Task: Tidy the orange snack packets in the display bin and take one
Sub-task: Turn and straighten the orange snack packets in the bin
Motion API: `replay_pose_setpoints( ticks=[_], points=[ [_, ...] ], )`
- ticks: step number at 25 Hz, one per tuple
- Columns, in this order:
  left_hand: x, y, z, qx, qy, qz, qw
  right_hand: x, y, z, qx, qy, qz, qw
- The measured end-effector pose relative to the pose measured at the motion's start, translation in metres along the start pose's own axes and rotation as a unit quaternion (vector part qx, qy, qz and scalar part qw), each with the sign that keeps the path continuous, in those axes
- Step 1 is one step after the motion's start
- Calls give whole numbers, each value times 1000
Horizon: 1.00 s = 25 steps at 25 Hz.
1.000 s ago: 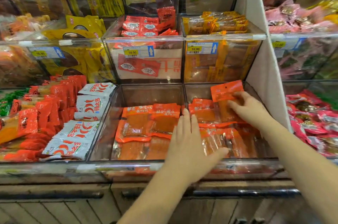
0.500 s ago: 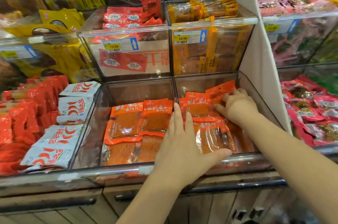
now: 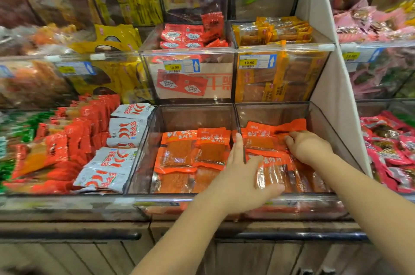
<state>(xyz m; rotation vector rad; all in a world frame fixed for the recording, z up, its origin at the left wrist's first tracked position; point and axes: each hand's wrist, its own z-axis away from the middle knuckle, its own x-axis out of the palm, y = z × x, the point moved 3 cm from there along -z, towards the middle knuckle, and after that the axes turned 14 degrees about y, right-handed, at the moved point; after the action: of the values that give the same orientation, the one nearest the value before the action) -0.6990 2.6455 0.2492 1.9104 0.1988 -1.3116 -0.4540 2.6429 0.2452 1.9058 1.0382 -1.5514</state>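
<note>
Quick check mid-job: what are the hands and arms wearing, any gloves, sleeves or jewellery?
Nothing worn shows. The left hand and right hand are bare, without gloves, rings or watch; the left forearm and right forearm are bare to the frame's edge, no sleeves.

Orange packets [image 3: 193, 151], seemingly flat, in bin [image 3: 195, 115]

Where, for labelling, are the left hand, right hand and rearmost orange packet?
left hand [image 3: 240, 177], head view, back of the hand
right hand [image 3: 311, 147], head view, back of the hand
rearmost orange packet [image 3: 294, 125], head view, its orange top strip
</note>
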Motion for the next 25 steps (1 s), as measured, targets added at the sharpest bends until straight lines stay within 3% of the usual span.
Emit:
replay_pose_setpoints(
  ticks=[2,4,6,7,10,16,21,25],
  points=[
    [-24,-26,3,13,2,79,997,-9,-12,9,-11,46,-26,999],
    [-48,-66,-1,-4,93,77,993,-27,-40,23,-41,96,-131,986],
    [-64,-111,-10,-82,172,-50,980,-42,-81,45,-76,102,-240,962],
    [-69,-127,-13,-135,173,-124,968,-45,-101,58,-101,91,-259,956],
    [-72,-145,-22,-262,104,-224,933,-29,-143,90,-116,47,-255,959],
    [-74,-143,-52,-328,59,-255,908,-16,-152,99,-101,113,-171,973],
    [-80,-140,-56,-341,87,-218,910,-15,-152,99,-110,120,-170,972],
    [-89,-134,-47,-302,196,-168,917,-16,-149,99,-101,110,-212,966]
  ],
)
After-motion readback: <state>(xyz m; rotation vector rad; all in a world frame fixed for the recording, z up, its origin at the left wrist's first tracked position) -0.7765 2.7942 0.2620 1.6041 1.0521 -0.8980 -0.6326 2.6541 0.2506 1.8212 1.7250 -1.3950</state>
